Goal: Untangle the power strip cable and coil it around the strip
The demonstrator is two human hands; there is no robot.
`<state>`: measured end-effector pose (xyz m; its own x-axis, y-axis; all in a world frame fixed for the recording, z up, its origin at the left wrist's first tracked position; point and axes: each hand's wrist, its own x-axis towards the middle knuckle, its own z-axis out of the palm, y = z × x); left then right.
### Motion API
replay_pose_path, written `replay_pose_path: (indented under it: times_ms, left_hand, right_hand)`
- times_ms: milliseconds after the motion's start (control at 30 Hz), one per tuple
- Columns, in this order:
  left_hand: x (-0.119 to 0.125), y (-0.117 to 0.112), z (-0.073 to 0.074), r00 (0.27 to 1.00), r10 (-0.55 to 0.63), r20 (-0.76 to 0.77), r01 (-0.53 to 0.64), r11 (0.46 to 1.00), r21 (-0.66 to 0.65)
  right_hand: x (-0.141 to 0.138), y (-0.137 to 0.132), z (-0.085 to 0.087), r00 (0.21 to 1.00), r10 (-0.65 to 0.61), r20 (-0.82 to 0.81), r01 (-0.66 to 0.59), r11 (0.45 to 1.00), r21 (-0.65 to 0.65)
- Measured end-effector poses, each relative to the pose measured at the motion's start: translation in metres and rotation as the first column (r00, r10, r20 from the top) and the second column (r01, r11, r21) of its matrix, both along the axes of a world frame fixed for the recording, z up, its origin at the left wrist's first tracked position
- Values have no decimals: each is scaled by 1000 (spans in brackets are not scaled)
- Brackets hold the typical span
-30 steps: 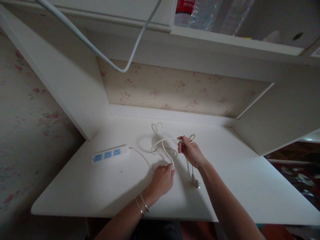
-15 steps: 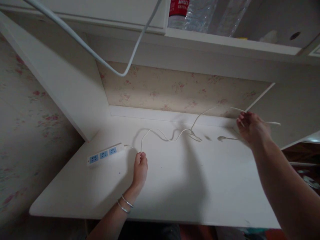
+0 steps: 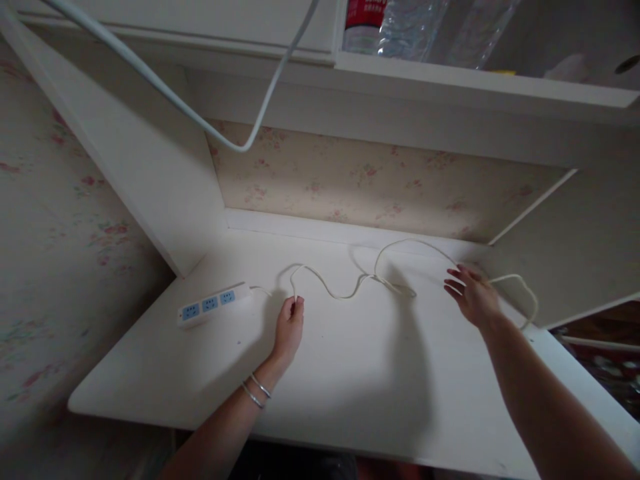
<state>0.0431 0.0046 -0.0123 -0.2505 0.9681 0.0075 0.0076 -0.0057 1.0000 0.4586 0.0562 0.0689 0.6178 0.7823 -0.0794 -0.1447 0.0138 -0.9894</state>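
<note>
A white power strip [image 3: 213, 305] with blue sockets lies at the left of the white desk [image 3: 345, 360]. Its thin white cord [image 3: 330, 293] winds rightwards across the desktop in loose curves and a small loop. Just right of the strip, my left hand [image 3: 290, 327] is closed with the cord pinched between thumb and fingers. My right hand [image 3: 473, 293] is by the desk's right rear, fingers spread apart; the cord runs behind its fingers and comes out on the far side, curving towards the desk's right edge. The plug end is hidden from view.
A thick pale cable [image 3: 200, 120] hangs in front of the upper cabinet. Plastic bottles [image 3: 407, 27] stand on the open shelf [image 3: 480, 79] above the desk. White side panels [image 3: 135, 160] bound the desk left and right, and floral wallpaper [image 3: 320, 173] covers the back wall.
My right hand has come down and slightly left, its fingers spreading apart. The cord's arch has dropped lower, and its right end now bends down towards the desk edge. My left hand keeps its pinch.
</note>
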Motion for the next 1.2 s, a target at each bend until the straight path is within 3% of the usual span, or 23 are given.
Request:
replay_pose_path:
  times_ms: [100, 233, 433, 633, 667, 733, 833, 933, 1033, 1133, 1200]
  left_hand:
    - [1, 8, 1, 991, -47, -125, 48, 999, 6]
    - [3, 20, 1, 949, -128, -287, 128, 992, -17]
    - [4, 32, -6, 872, -229, -433, 239, 971, -31]
    - [22, 56, -13, 772, -262, -579, 291, 956, -44]
    - [27, 61, -12, 757, -265, -597, 301, 953, -41]
    - [34, 70, -8, 728, -270, -630, 327, 945, -26]
    - [32, 75, 4, 681, -280, -677, 373, 928, -9]
    - [7, 68, 22, 644, -271, -715, 393, 920, 6]
    - [-43, 58, 38, 619, -228, -752, 386, 922, 38]
    - [-109, 49, 43, 465, -63, -883, 330, 938, 107]
    - [-153, 43, 38, 328, -12, -944, 219, 974, 64]
  right_hand:
    - [-1, -6, -28, 996, 8, 85, 5, 988, -151]
    - [-8, -11, -61, 982, 12, 188, 56, 935, -351]
    - [-43, -12, -76, 915, 187, 358, -26, 912, -410]
    - [-135, -24, -72, 757, 439, 484, -292, 890, -351]
    - [-155, -29, -71, 714, 484, 506, -354, 873, -335]
    - [-197, -41, -69, 551, 558, 621, -513, 813, -275]
    - [-251, -64, -69, 435, 584, 686, -649, 731, -211]
    - [-288, -87, -75, 422, 614, 667, -700, 688, -190]
    - [-308, -102, -82, 413, 624, 663, -719, 670, -183]
    - [-316, -104, -82, 379, 585, 718, -723, 671, -165]
    - [-321, -100, -78, 366, 549, 751, -721, 678, -144]
